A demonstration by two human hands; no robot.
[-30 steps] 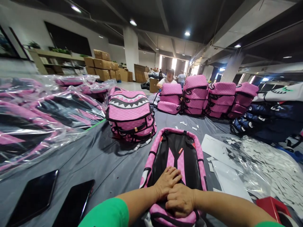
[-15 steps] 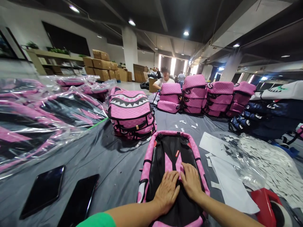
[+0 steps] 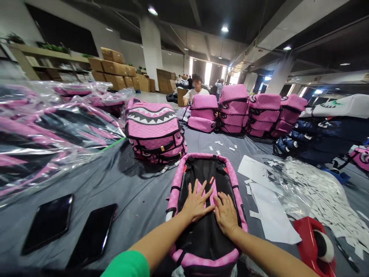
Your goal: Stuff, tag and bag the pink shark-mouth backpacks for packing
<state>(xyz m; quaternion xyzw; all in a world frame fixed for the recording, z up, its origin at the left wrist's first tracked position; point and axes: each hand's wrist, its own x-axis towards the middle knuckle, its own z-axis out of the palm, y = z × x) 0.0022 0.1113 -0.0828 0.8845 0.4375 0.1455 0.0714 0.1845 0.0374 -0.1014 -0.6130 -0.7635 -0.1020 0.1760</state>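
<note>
A pink backpack [image 3: 230, 181] lies face down in front of me on the grey table cover [image 3: 129, 192], its black back panel up. My left hand [image 3: 196, 202] rests flat on the middle of the panel with fingers spread. My right hand [image 3: 226, 213] lies flat just beside it, palm down. Neither hand holds anything.
A pink shark-mouth backpack [image 3: 154, 130] stands behind it. Bagged backpacks in clear plastic [image 3: 52, 134] pile up at left. Two dark phones [image 3: 72, 231] lie near left. Paper sheets [image 3: 271, 215], plastic bags and a red tape dispenser [image 3: 315, 242] sit at right. Pink stacks [image 3: 248, 113] and a person are at the far end.
My hands were stacked at the backpack's near end, then slid forward side by side up the black panel. The left hand's fingers have spread.
</note>
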